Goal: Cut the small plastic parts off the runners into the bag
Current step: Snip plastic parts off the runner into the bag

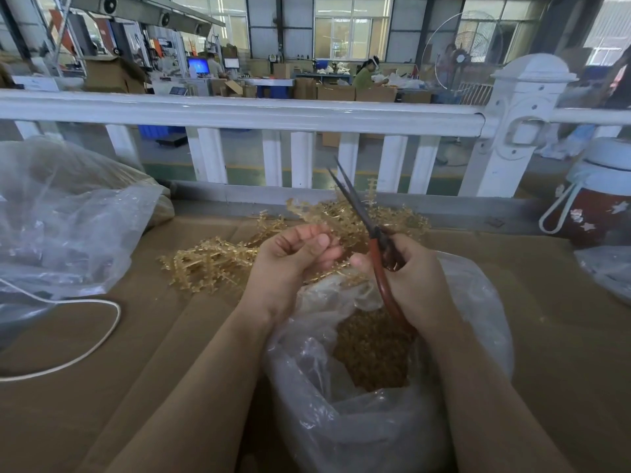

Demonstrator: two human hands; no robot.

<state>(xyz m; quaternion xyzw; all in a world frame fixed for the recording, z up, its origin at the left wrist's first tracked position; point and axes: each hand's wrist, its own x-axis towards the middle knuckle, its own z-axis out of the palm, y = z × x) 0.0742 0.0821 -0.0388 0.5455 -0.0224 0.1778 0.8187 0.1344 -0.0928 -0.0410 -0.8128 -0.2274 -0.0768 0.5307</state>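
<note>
Where cardboard (pixel 143 336) covers the bench, railing (pixel 239 112) behind

Daylight's pouring in from the big windows (pixel 351 27) at the top of the frame, a bit blown out. My bench sits dimmer, shadows soft. The white railing (pixel 239 114) bows from the wide lens, corners stretch and smear, and glare streaks the clear bag (pixel 61 213) on the left.

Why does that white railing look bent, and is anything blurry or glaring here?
Head view: the wide-angle lens bows the white railing and stretches the edges; daylight from the far windows looks washed out; the clear bag shows soft glare; the hands, left hand and right hand, and scissors look fairly sharp.
</note>
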